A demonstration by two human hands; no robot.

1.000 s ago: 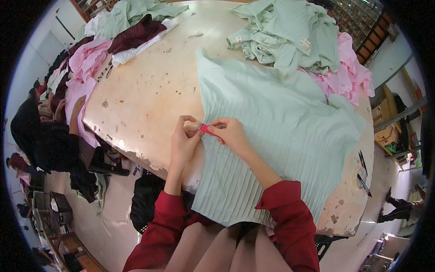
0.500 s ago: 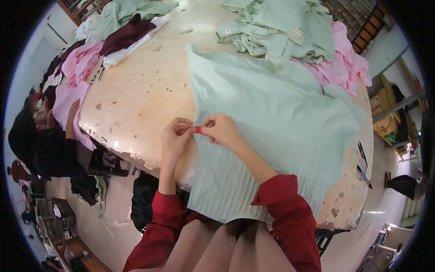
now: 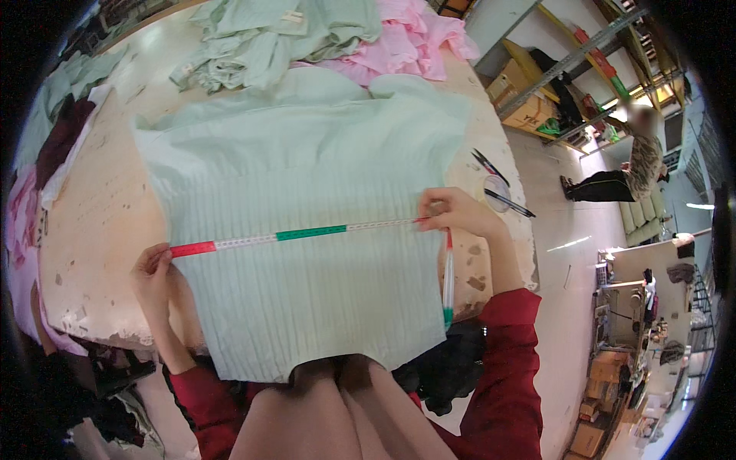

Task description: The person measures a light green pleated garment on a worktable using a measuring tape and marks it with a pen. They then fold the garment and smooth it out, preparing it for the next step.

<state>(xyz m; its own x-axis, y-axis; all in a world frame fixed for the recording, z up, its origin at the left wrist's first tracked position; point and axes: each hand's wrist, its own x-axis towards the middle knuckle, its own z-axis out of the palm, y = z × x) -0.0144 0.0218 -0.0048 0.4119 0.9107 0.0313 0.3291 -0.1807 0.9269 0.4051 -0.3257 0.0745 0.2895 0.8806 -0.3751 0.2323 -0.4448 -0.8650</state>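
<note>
A pale mint-green garment (image 3: 307, 153) with rows of narrow pleats lies spread on the table, its lower edge reaching my lap. Stretched across the pleats is a measuring tape (image 3: 310, 233) in red, white and green sections. My left hand (image 3: 153, 268) pinches its red end at the garment's left edge. Near the right edge, my right hand (image 3: 464, 212) is closed on the tape between thumb and fingers. Past that hand, the loose part of the tape hangs down over the garment's right side.
Two dark pens (image 3: 507, 202) and a roll of clear tape (image 3: 497, 193) lie on the table (image 3: 100, 238) to the right. Mint garments (image 3: 261, 46) and pink cloth (image 3: 414, 38) are heaped at the back. A person (image 3: 642, 157) stands by shelving at right.
My hands, close together at the garment's left edge before, are now far apart. The tape has been drawn out rightward between them. The view has turned to the right.
</note>
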